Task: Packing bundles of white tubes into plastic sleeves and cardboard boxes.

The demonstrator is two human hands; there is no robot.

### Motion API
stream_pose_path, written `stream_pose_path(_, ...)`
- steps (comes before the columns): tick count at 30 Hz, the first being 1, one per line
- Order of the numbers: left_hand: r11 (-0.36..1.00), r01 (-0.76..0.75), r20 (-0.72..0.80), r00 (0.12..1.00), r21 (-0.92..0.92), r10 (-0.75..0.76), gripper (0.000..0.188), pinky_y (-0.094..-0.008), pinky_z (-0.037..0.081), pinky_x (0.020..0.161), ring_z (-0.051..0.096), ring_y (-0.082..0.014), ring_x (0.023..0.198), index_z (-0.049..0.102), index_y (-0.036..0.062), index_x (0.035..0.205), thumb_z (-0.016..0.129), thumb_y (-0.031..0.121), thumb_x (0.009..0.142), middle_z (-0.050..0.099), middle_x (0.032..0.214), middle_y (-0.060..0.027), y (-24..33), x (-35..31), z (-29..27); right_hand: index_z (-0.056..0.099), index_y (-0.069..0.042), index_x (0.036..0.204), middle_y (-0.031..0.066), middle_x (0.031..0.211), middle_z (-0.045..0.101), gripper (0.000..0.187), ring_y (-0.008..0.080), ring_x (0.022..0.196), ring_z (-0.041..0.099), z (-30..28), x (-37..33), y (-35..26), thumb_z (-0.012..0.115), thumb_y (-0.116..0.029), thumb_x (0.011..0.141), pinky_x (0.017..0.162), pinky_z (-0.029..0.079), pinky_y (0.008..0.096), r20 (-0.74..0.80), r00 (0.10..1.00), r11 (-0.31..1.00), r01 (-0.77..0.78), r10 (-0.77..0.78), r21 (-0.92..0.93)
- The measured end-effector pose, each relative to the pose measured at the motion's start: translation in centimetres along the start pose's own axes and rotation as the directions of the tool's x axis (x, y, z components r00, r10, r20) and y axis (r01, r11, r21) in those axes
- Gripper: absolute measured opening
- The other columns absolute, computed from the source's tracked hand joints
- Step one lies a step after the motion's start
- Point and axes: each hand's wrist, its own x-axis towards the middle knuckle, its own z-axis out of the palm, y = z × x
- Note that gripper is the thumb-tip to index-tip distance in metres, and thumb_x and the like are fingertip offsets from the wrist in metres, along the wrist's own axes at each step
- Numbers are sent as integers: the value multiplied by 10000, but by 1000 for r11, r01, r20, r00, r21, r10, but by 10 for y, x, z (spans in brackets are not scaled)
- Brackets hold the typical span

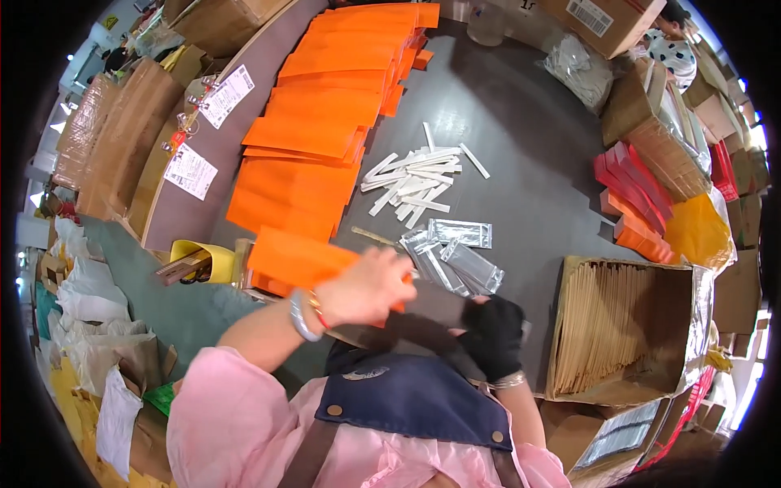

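My left hand (370, 285), bare, with bangles at the wrist, is bent over an orange paper piece (301, 257) close to the table's near edge. Its fingers are closed and blurred, and orange shows beneath them. My right hand (493, 337) wears a black glove with bare fingertips. It is curled near the table edge in front of the apron, and what it may hold is hidden. Just beyond the hands lie several clear plastic packets (472, 267) with silvery contents. Farther off, short white strips (419, 180) form a loose pile.
Overlapping orange paper pieces (325, 118) run along the left side of the grey table (521, 154). A yellow container (213, 264) stands at the left edge. On the right are a carton (561, 325) packed with brown sheets, and red and orange pieces (630, 191).
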Motion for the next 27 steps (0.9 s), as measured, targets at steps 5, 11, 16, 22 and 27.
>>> stream_pose_path(5, 964, 159, -338, 938, 212, -80, 284, -471, 419, 956, 486, -392, 1130, 657, 85, 925, 731, 96, 652, 525, 1215, -169, -64, -25, -12, 594, -102, 1100, 97, 1048, 608, 579, 287, 1023, 570, -7, -12, 11, 800, -420, 662, 916, 381, 456, -35, 988, 989, -150, 149, -19)
stream_pose_path(11, 732, 650, -283, 677, -202, -679, 914, -601, 182, 1110, 290, -409, 1354, 514, 31, 1343, 831, 515, 635, 395, 1433, -180, 11, -40, 86, 594, -89, 1127, 95, 1054, 605, 621, 290, 1016, 564, -5, -10, -6, 770, -486, 683, 905, 372, 465, 20, 995, 994, -99, 100, -53)
stream_pose_path(16, 709, 609, -238, 674, -357, -699, 974, -629, 122, 1123, 244, -410, 1384, 455, 12, 1386, 830, 510, 638, 369, 1457, -180, 1, -45, 89, 599, -80, 1082, 110, 1024, 598, 591, 305, 992, 554, 2, -6, -7, 777, -462, 669, 872, 374, 448, 57, 998, 999, -26, 27, -29)
stream_pose_path(22, 733, 612, -232, 698, -298, -677, 1011, -548, 118, 1153, 244, -414, 1405, 433, 6, 1408, 838, 520, 637, 368, 1492, -187, 1, -46, 92, 586, -65, 1112, 121, 1082, 585, 633, 322, 1017, 548, 55, 22, -34, 760, -505, 692, 890, 377, 452, 168, 983, 989, 53, -76, 141)
stream_pose_path(27, 745, 571, -256, 706, -346, -660, 928, -553, 130, 1146, 301, -387, 1389, 465, 26, 1390, 818, 498, 674, 394, 1479, -173, 5, -45, 85, 576, -62, 1230, 113, 1176, 577, 704, 322, 1067, 549, 50, 29, -45, 767, -469, 688, 945, 372, 471, 46, 988, 981, 140, -147, 132)
